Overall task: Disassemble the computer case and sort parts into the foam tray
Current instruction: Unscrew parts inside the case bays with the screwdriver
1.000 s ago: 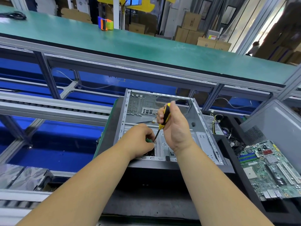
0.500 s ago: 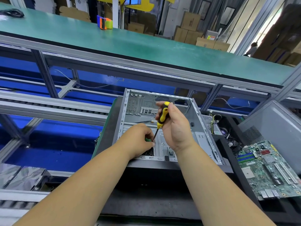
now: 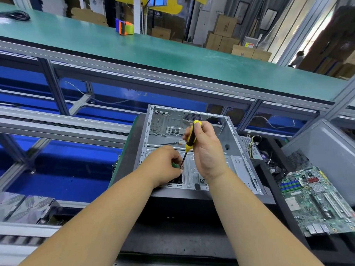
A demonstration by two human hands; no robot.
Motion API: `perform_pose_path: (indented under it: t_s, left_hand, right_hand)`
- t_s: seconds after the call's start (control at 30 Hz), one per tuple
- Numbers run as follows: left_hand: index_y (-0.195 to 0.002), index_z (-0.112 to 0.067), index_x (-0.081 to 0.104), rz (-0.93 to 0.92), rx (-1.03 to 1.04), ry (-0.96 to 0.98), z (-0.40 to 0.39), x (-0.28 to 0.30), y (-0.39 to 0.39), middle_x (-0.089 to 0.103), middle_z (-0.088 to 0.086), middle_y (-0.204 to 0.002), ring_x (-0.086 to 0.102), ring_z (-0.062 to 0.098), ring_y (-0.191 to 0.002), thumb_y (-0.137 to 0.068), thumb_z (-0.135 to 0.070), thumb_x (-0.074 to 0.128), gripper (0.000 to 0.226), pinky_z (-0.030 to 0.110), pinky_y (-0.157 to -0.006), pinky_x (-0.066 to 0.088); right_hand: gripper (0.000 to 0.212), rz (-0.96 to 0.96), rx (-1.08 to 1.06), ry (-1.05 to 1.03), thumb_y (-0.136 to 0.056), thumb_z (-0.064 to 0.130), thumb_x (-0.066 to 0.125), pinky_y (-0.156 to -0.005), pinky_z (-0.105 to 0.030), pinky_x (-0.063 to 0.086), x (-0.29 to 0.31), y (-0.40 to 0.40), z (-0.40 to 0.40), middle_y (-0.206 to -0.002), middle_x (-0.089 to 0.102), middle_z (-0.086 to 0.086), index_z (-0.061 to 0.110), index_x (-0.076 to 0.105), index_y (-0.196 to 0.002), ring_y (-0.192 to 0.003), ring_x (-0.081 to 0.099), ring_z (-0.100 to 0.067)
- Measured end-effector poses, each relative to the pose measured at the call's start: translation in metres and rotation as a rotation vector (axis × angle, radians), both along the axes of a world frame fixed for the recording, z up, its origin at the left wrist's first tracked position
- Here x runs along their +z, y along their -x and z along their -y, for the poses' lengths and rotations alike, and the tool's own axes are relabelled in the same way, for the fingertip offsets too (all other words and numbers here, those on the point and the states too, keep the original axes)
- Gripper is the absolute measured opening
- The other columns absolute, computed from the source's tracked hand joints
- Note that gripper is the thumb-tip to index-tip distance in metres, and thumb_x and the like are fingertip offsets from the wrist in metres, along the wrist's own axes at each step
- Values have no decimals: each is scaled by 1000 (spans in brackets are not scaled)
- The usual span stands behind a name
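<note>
Green-topped conveyor bench (image 3: 172, 54) spans the far side on a grey aluminium frame, with blue panels beneath it; cardboard boxes (image 3: 224, 33) are stacked in the room beyond.

Right hand (image 3: 206, 148): fingers curled round the yellow-and-black handle of a screwdriver (image 3: 190, 140), shaft angled down and left, tip down at the left hand's fingertips. Left hand (image 3: 163, 166): fingers curled, pinching a small green part (image 3: 175, 165) right at the tip; what the part is cannot be told.

Both hands work inside the computer case (image 3: 238, 150), which lies on its side, open face up, bare metal interior showing, near centre on a dark work surface (image 3: 172, 242).

Right of the case, a black foam tray (image 3: 284, 196) holds a green motherboard (image 3: 315, 198), with a bundle of wires (image 3: 253, 143) at the tray's far end. A grey case panel (image 3: 326, 150) leans at far right. Near left, shiny silver packets (image 3: 25, 208) lie beside a roller track (image 3: 63, 129). An orange-and-green object (image 3: 124, 27) sits on the far bench, and a black cable coil (image 3: 16, 15) at its far left.
</note>
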State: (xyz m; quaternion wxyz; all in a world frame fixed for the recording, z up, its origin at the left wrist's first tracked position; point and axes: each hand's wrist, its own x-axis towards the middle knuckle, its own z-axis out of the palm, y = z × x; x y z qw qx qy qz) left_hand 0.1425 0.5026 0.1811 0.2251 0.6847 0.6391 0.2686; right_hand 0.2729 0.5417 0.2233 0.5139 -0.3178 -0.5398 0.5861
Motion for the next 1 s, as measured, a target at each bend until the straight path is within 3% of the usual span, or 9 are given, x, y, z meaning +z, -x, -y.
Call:
perform_pose_path:
  t_s: [0.07,0.13,0.3,0.4,0.47,0.53,0.73,1.0]
  left_hand:
    - [-78,-30,65,-3,7,-1,0,0,0,55,-10,-90,56,9,-85,-75,-25,75,12,29,-80,52]
    - [-76,-30,66,6,17,-1,0,1,0,56,-11,-89,56,7,-84,-75,-26,77,12,28,-80,52]
    - [-77,-28,68,10,12,-16,-1,0,0,56,-10,-86,55,7,-82,-76,-33,78,11,30,-78,51]
    - [-79,-27,68,-27,13,-26,-1,0,-1,55,-10,-87,54,8,-82,-79,-34,76,11,31,-78,50]
    - [-76,-28,64,-63,17,-31,-1,1,-3,53,-11,-87,53,9,-82,-82,-34,75,13,30,-77,49]
    - [-74,-30,57,-153,14,-62,-1,1,-6,52,-11,-88,51,11,-81,-84,-35,72,19,29,-73,45]
    - [-85,-22,58,-405,4,-196,0,0,-14,50,-6,-91,49,17,-89,-90,-41,63,20,30,-75,42]
    - [-95,-24,60,-385,13,-137,2,0,-15,52,-9,-99,49,13,-96,-88,-45,64,22,28,-84,44]
  right_hand:
    - [19,115,-42,-51,-99,33,51,-76,-31,43,1,-4,1,-80,58,2,16,55,-91,-80,52,-17]
    - [26,238,-79,-120,-97,37,51,-75,-23,45,4,-9,3,-80,54,2,13,58,-93,-77,51,-12]
    - [6,539,-107,-282,-98,25,58,-74,-24,48,15,-20,2,-95,59,-9,23,58,-92,-82,58,-15]
    - [12,678,-124,-324,-91,20,68,-76,-34,52,20,-21,3,-96,61,-5,26,57,-93,-84,61,-18]
    - [15,715,-127,-334,-90,20,69,-82,-43,53,22,-22,6,-96,63,-2,27,56,-95,-89,63,-22]
    - [17,716,-127,-346,-91,19,68,-83,-44,54,25,-25,8,-97,64,0,28,55,-99,-91,64,-21]
    - [22,743,-88,-371,-94,17,65,-69,-19,45,28,-36,4,-91,63,13,31,54,-106,-81,61,0]
    - [36,814,47,-434,-97,17,58,-72,-19,46,33,-47,-9,-94,59,17,42,46,-119,-85,58,2]
